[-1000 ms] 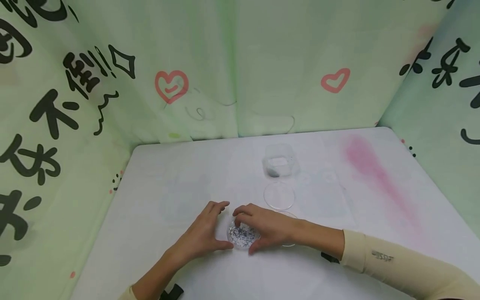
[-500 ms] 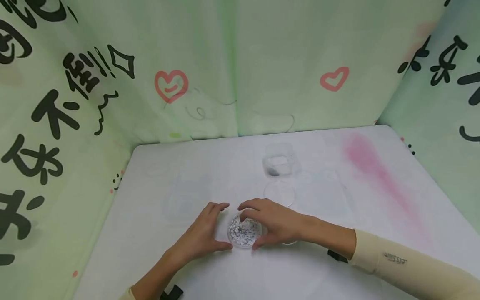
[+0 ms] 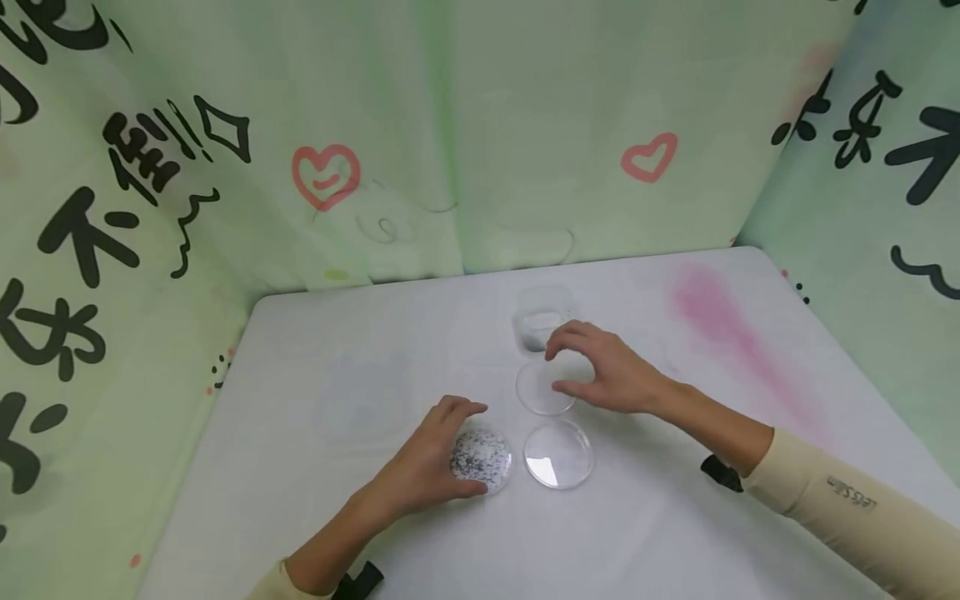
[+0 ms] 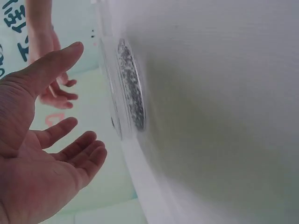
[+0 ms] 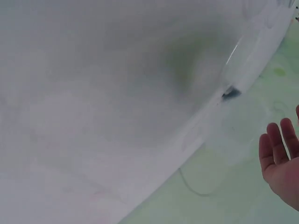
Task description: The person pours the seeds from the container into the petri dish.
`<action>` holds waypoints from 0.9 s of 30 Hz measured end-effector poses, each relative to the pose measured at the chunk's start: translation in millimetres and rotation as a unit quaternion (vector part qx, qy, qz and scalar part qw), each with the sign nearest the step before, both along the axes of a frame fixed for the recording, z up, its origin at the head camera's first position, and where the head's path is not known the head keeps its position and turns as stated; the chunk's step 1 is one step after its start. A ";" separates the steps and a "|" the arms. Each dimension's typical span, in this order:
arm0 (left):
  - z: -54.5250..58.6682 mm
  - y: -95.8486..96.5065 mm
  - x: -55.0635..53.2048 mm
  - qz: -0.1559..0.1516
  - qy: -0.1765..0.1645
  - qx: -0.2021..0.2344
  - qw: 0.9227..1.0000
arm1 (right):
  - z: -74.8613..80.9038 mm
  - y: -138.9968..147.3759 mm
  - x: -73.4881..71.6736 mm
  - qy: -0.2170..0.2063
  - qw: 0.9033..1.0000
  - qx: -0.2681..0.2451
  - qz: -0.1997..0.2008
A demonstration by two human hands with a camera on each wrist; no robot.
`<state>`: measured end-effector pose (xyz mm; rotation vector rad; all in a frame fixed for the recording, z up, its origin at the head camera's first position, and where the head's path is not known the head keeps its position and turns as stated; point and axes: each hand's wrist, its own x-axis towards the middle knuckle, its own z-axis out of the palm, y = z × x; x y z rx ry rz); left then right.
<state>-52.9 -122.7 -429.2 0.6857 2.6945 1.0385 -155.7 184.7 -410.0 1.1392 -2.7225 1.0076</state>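
Observation:
A round clear petri dish (image 3: 482, 460) of dark and white specks lies on the table, seen edge-on as a speckled dish (image 4: 132, 86) in the left wrist view. Beside it my left hand (image 3: 435, 458) is spread, thumb and fingers apart; in the left wrist view this hand (image 4: 51, 158) holds nothing. To the right lies a clear round dish (image 3: 558, 454), with another thin clear round piece (image 3: 534, 390) behind it. My right hand (image 3: 611, 371) hovers over that rear piece, fingers loosely bent and holding nothing. In the right wrist view, only part of this hand (image 5: 282, 161) shows.
A clear plastic container (image 3: 528, 312) with some dark material stands toward the back of the white table (image 3: 337, 358), just beyond my right hand. A pink stain (image 3: 727, 325) marks the table's right side. Green curtains (image 3: 525, 125) with writing and hearts enclose it.
My right hand has left the speckled dish and moved back and to the right, uncovering the clear dish. My left hand stays beside the speckled dish; the head view has shifted slightly.

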 end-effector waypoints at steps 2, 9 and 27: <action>0.8 5.5 -2.5 -0.017 0.007 0.005 1.000 | -0.6 8.2 -9.2 0.009 0.999 -0.016 -0.030; -2.6 33.2 -11.8 -0.070 0.005 0.001 0.998 | -1.4 25.7 -44.1 -0.032 0.994 0.000 -0.105; -13.5 79.5 -18.2 -0.109 -0.003 -0.059 0.992 | -17.5 22.0 -104.0 -0.280 0.955 -0.015 -0.097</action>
